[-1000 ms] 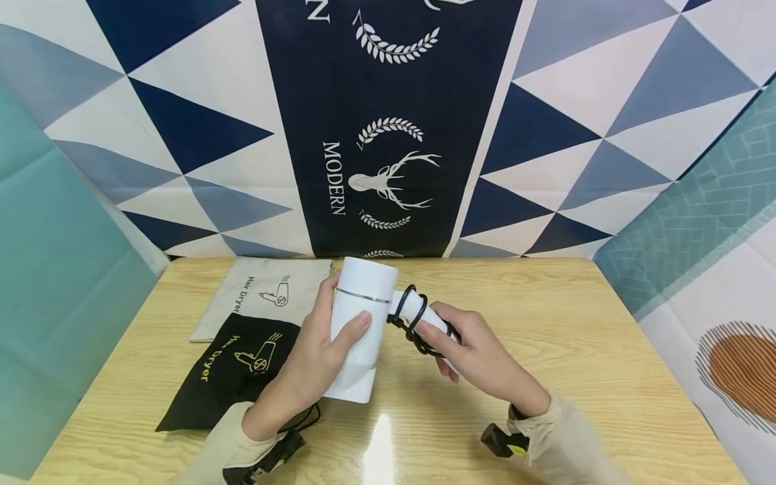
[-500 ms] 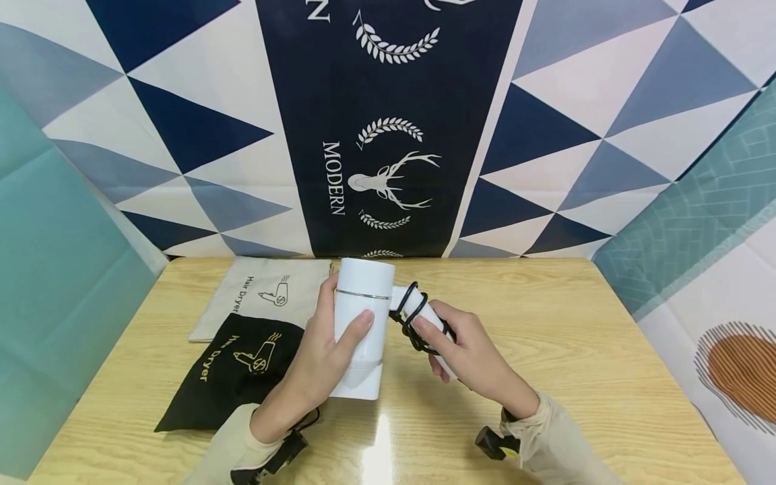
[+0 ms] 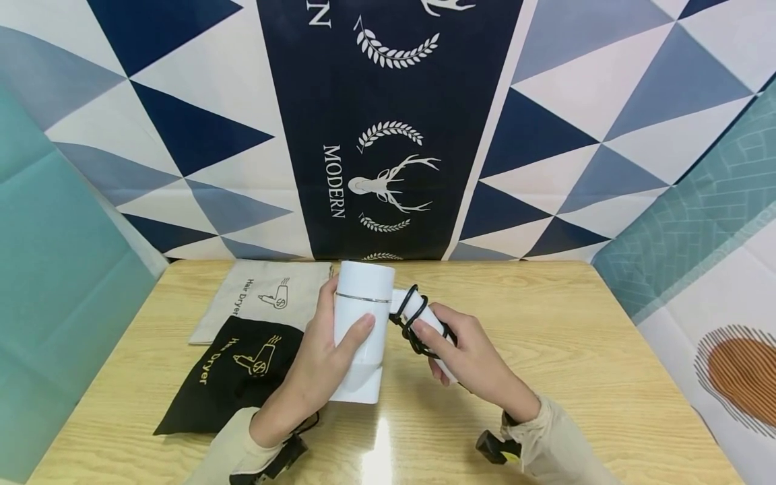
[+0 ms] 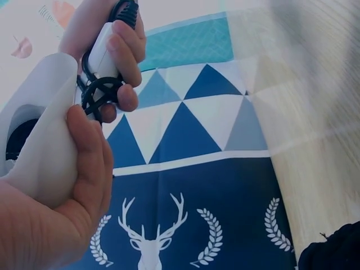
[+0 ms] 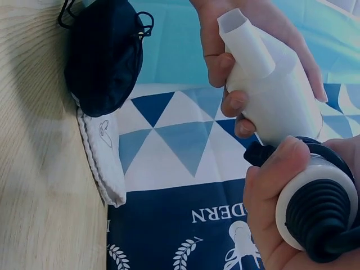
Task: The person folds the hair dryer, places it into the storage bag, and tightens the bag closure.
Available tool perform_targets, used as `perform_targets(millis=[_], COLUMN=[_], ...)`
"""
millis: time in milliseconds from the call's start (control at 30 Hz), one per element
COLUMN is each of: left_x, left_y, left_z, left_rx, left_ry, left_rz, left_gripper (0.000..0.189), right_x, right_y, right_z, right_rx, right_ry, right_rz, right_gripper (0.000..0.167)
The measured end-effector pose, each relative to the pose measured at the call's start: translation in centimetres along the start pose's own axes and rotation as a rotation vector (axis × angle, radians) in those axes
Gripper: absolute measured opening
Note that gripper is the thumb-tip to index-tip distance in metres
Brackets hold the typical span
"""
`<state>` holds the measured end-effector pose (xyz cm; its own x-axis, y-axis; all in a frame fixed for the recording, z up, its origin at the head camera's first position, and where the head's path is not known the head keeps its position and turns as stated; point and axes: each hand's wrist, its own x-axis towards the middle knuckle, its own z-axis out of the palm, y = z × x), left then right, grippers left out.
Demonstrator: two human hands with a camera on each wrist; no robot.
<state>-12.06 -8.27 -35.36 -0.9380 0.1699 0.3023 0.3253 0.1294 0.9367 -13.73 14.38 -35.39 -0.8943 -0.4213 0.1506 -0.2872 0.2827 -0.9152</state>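
Note:
A white hair dryer [image 3: 362,337] is held up over the table by both hands. My left hand [image 3: 324,357] grips its barrel, thumb across the near side and fingers behind. My right hand [image 3: 473,350] holds the handle [image 3: 418,306], which has its black cord [image 3: 415,330] wound round it. In the right wrist view, a flat white nozzle [image 5: 246,48] sits on one end of the barrel, and the black ribbed cord sleeve [image 5: 318,216] shows at the handle's end. In the left wrist view, the right hand's fingers [image 4: 126,53] curl round the handle and cord.
At the left of the wooden table [image 3: 545,337] lies a black drawstring bag [image 3: 230,384] printed "Hair Dryer". It overlaps a light cloth bag [image 3: 267,293] with the same print. A patterned cloth wall [image 3: 388,168] rises along the table's back edge.
The hair dryer has turned slightly, so its barrel stands straighter in the head view. The right hand has shifted a little left; both grips stay the same.

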Motion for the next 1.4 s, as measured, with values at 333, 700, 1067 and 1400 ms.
perform_targets(millis=[333, 700, 1067, 1400], left_x=[-0.4, -0.9, -1.0, -1.5], left_y=[-0.1, -0.1, 0.0, -0.4], left_z=[0.5, 1.1, 1.5, 2.3], left_rx=[0.013, -0.008, -0.013, -0.047], left_ry=[0.061, 0.097, 0.105, 0.142], left_rz=[0.052, 0.114, 0.162, 0.21], left_gripper=[0.062, 0.062, 0.064, 0.067], right_x=[-0.4, -0.9, -1.1, -1.2], right_y=[-0.3, -0.4, -0.3, -0.3], right_z=[1.4, 2.6, 3.1, 4.5], right_rx=[0.052, 0.095, 0.117, 0.18], right_ry=[0.106, 0.2, 0.234, 0.334], right_rz=[-0.03, -0.058, -0.116, -0.152], right_gripper=[0.022, 0.019, 0.015, 0.014])
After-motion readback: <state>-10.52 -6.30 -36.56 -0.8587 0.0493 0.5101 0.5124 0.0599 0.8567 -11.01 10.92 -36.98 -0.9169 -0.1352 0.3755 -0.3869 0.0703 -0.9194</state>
